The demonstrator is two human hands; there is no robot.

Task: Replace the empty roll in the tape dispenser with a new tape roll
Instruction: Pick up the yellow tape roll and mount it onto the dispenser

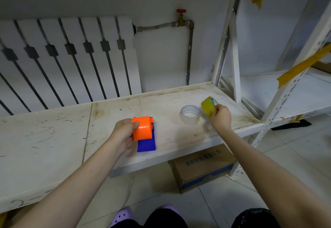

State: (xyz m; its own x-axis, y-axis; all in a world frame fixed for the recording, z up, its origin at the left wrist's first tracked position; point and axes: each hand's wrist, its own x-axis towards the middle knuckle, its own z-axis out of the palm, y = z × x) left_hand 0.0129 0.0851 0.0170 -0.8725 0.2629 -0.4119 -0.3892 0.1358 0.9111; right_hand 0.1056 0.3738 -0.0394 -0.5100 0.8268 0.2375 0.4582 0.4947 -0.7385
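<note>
Shelf (53,138) left bare; hands grip dispenser (142,128), roll (208,106).

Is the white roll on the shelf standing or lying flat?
Lying flat: the white roll rests on the shelf with its hole facing up, untouched, beside the right hand.

I am extending both bare forearms forward. My left hand (123,134) is curling its fingers and thumb closed in a grip, palm facing right. My right hand (221,118) is reaching farther out, fingers pinched closed, wrist straight.
</note>
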